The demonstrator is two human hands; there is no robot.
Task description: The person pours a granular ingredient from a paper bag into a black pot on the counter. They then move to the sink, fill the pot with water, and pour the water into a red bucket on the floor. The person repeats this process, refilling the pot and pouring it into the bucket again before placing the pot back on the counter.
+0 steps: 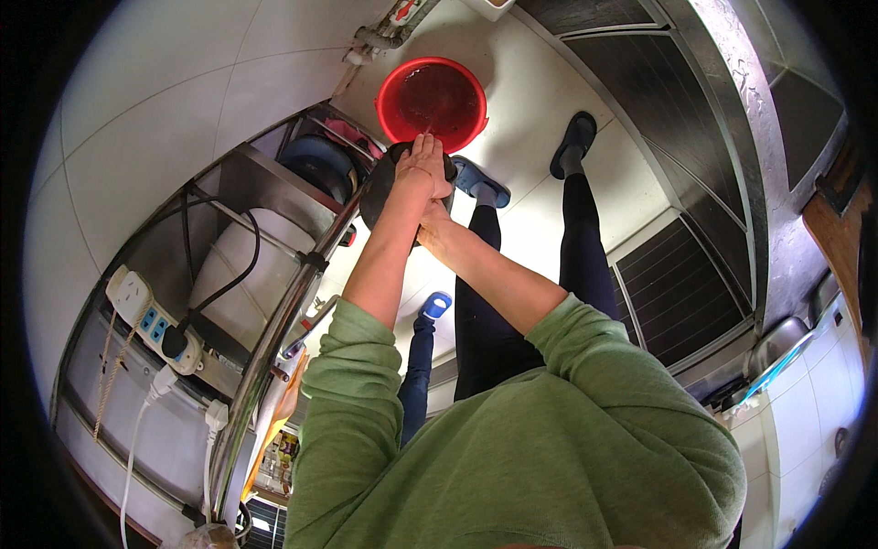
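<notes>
My left hand (420, 163) lies with fingers stretched and close together over a dark round pot (378, 195), its fingertips reaching the side nearest the bucket. My right hand (433, 214) is at the near side of the pot, partly under my left wrist, and seems to grip the edge; its fingers are largely hidden. The pot is tilted towards a red plastic bucket (385, 103) on the floor. A thin stream of liquid runs from near my left fingertips into the bucket, where dark-looking liquid (439, 92) shows.
A metal-framed rack (274, 329) on the left holds a dark pan (319, 165), a white appliance (254, 257) and a power strip (147, 312) with cords. Pipes (384, 38) run behind the bucket. Dark-panelled cabinets (665, 89) line the right. Another person's leg (417, 370) shows below my arms.
</notes>
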